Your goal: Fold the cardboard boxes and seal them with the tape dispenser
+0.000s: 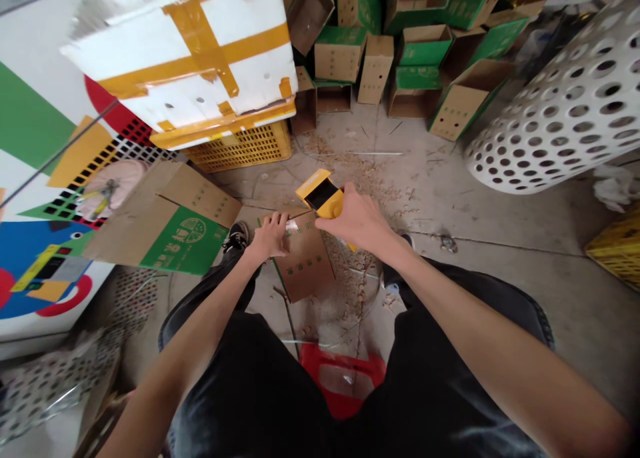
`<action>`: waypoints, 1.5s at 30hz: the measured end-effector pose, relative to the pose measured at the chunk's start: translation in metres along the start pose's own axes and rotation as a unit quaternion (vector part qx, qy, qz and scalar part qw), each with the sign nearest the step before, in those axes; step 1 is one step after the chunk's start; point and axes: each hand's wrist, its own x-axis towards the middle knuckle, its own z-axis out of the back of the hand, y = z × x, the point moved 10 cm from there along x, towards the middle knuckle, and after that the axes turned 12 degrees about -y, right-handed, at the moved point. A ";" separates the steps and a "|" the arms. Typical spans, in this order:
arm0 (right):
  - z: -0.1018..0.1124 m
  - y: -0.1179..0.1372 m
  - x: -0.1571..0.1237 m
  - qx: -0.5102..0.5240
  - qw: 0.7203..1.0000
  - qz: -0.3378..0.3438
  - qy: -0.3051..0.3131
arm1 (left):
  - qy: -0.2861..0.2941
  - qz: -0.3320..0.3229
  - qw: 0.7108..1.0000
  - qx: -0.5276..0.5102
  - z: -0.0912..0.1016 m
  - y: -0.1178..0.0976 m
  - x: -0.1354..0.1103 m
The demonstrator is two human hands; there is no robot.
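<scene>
Both hands busy: left hand (271,237) curls its fingers onto the cardboard box (306,266), right hand (361,222) grips a yellow tape dispenser (323,198).

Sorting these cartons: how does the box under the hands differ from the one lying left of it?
The box under the hands looks smaller than the left box. It shows mostly brown card with punched holes; the left box shows a green printed panel. The left hand presses on the first, near the right hand holding a yellow tape dispenser; the left box lies untouched. Both are brown-and-green cardboard.
</scene>
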 end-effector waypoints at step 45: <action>0.003 0.000 -0.003 0.017 1.000 0.007 -0.006 | -0.053 0.022 0.978 0.199 0.011 -0.011 0.002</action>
